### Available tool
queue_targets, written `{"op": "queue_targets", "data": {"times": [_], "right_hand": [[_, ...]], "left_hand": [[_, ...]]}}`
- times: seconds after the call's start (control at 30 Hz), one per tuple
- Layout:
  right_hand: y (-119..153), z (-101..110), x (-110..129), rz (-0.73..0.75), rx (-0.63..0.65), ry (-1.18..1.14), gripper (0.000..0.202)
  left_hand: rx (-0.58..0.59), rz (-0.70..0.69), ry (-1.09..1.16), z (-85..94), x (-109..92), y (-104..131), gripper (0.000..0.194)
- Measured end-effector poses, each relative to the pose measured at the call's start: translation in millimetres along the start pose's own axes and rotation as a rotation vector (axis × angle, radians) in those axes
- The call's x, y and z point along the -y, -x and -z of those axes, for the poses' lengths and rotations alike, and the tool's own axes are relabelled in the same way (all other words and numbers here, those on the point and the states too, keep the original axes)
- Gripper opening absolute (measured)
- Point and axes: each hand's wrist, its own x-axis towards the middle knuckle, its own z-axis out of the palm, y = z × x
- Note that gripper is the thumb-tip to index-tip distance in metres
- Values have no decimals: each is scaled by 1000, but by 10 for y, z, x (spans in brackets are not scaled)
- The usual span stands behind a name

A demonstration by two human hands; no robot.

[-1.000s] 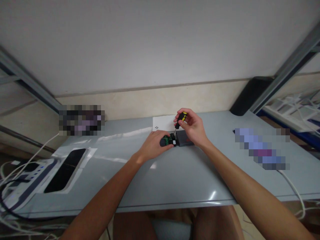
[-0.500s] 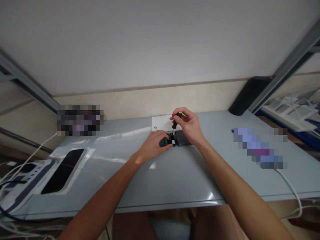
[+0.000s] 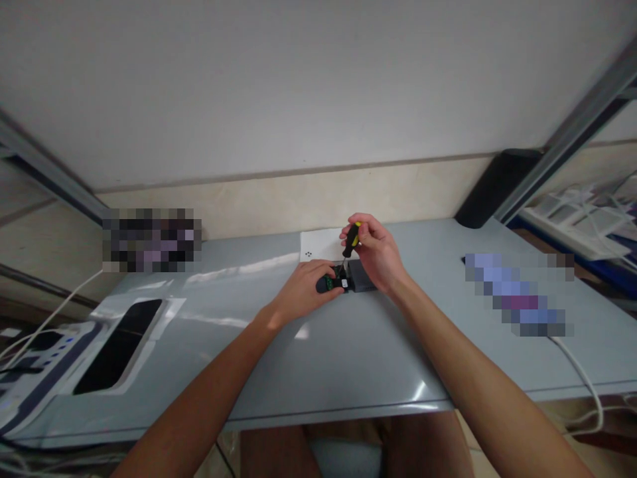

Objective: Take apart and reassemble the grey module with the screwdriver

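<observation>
My right hand grips a black and yellow screwdriver, its shaft slanting down into a small opened device with a green circuit board. Thumb and fingers of my left hand are closed around the left end of that device and hold it against the table. A flat dark grey box-like part lies at the device's right side, under my right hand; whether the two are joined I cannot tell. Behind them is a white sheet with several small dark dots, probably screws, on its left part.
On the left of the grey table lie a black-screened phone on white paper and a power strip with cables. A black cylinder leans at the back right. Blurred-out items sit at back left and right, with a white cable.
My right hand's fingers have shifted on the screwdriver handle and show more of its yellow part. The left hand still holds the device; the view has moved slightly.
</observation>
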Motion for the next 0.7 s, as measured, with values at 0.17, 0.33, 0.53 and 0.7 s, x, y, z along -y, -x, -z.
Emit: {"op": "queue_targets", "data": {"times": [0.17,0.33,0.53,0.7], "right_hand": [[-8,58,3,-41,-31,-112,27],[31,-13,36,-50,-38,-94,36],[51,-78,54,-29,1,-64,39],[16,3,19,-18,-62,-17,36]], "left_hand": [[-5,10,11,20,-31,-18,21],[-8,21,23,-5,-11,-33,23],[-9,7,-32,-37,5,-33,24],[19,12,-37,-28,-4,-46,25]]}}
